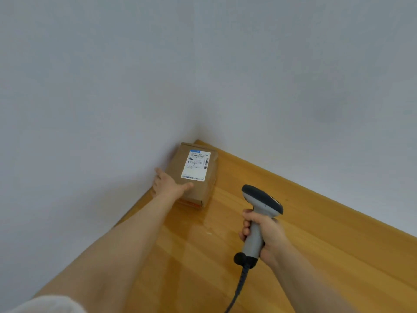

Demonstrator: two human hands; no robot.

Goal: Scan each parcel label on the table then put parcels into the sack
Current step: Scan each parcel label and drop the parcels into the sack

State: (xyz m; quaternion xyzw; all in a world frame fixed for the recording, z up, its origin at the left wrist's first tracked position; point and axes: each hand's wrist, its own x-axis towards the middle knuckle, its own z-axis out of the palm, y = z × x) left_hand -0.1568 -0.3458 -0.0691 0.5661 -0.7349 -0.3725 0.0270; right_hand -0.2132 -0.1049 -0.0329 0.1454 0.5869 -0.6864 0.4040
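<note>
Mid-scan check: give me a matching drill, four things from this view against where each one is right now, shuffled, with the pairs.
Things
1. parcel
2. label
3. scanner
4. left hand

Places
A. gripped by the right hand
B. holding the parcel's near left edge
C. in the corner of the table, against the wall
D. on the parcel's top face

Pairs: 1-C, 2-D, 3-A, 4-B

Soft even light; wide-angle edge distortion
</note>
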